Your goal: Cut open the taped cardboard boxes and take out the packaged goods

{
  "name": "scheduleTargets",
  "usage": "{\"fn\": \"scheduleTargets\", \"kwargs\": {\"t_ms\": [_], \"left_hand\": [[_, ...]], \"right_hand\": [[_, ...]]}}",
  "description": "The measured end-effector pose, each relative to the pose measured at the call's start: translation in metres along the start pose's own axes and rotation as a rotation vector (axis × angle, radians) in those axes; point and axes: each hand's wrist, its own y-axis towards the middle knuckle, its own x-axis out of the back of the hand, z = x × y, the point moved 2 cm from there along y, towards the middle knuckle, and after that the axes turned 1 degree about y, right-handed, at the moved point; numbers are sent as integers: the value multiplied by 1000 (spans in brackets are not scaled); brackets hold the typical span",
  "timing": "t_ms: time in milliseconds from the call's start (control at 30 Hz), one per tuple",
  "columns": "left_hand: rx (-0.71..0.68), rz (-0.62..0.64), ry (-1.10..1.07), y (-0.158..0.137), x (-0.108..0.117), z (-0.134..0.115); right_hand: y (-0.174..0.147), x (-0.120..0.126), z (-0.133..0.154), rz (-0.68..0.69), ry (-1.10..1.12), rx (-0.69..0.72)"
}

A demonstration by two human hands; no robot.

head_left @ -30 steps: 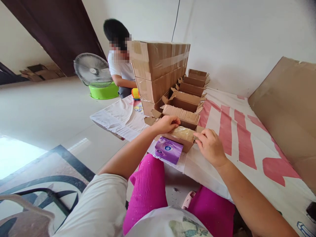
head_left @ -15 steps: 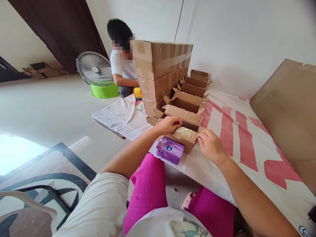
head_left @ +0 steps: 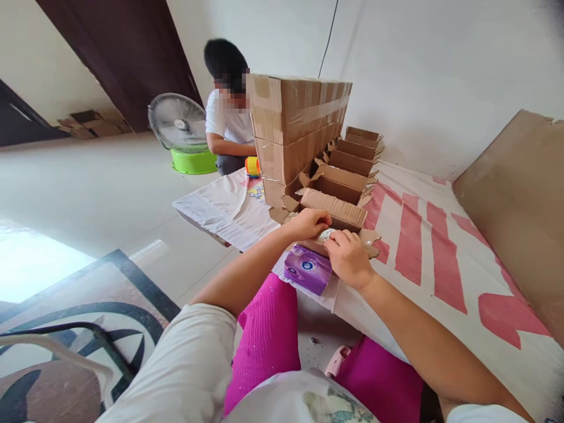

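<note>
At the near end of a row of open cardboard boxes, both hands are on the nearest cardboard box. My left hand is closed, its fingers curled over the near flap at the left. Close beside it, my right hand has its fingers bent onto the same flap, the thumb side toward the left hand. Shiny clear tape shows on the flap between them. My fingertips are partly hidden. A purple tissue pack lies just in front of the box, at the table edge.
More open boxes stretch away behind. A stack of taped boxes stands to their left, with a yellow-orange tape roll beside it. A person sits behind the stack near a fan. A large cardboard sheet leans at right.
My right hand has moved left from the box's right corner to the middle of the flap, near my left hand. The right side flap now sticks outward. The view has shifted slightly.
</note>
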Motion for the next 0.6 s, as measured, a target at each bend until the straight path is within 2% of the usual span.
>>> {"fn": "scheduleTargets", "kwargs": {"t_ms": [167,267,433,600], "left_hand": [[-45,-53,22,-5,0,-4],[-74,-76,36,-6,0,-5],[-95,-78,41,-7,0,-5],[-99,-83,34,-8,0,-5]], "right_hand": [[14,5,-5,118,106,-156],[20,8,-5,186,72,-232],[24,6,-1,208,-22,-231],[26,4,-2,192,-20,-280]]}}
